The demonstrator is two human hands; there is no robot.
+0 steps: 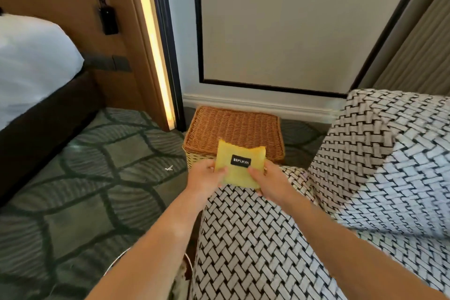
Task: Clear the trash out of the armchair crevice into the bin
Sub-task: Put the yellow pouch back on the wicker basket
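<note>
A flat yellow packet (237,168) with a small black label is held up over the armchair's left arm. My left hand (205,178) grips its left edge and my right hand (269,181) grips its right edge, thumbs on the front. The armchair (353,178), covered in a black-and-white woven pattern, fills the right and lower part of the view. Just beyond the packet a brown wicker bin (233,129) with a woven lid stands on the floor against the wall. The chair's crevice is not visible.
A bed (31,68) with white bedding and a dark frame stands at the left. Green patterned carpet (97,165) lies between bed and chair, with a small white scrap (168,168) on it. A white rim (117,260) shows near the bottom edge.
</note>
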